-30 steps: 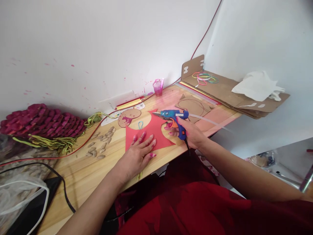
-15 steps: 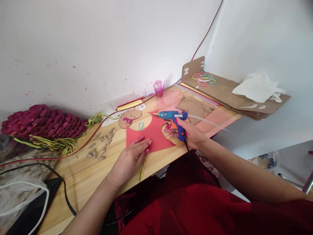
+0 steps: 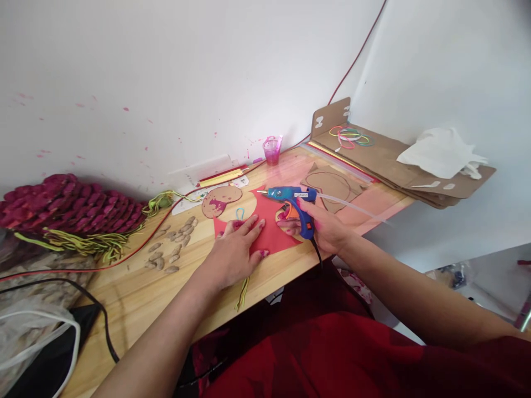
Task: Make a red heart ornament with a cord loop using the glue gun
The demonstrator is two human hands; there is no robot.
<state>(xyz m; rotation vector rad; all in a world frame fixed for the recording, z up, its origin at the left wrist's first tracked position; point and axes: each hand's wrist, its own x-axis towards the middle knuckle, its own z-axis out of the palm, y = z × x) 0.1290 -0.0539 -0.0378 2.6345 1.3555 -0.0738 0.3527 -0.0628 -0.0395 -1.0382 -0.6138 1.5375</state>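
My right hand is wrapped round the handle of a blue glue gun, fingers near its orange trigger. The nozzle points left above the red sheet, and a clear glue stick sticks out of its back. My left hand lies on the sheet with its fingers spread. A small blue loop of cord shows at the sheet's upper edge. Yellow-green yarn ends hang out below my left hand. Behind the sheet lies a rounded cardboard piece stained pink.
Peanuts in their shells lie left of the sheet. A large magenta scaled piece and red and black cables occupy the left. A pink cup stands by the wall; marked cardboard and a cardboard box with tissue are at right.
My left hand has moved up and slightly right on the red sheet, and its fingers have spread. My right hand holds the glue gun in nearly the same place.
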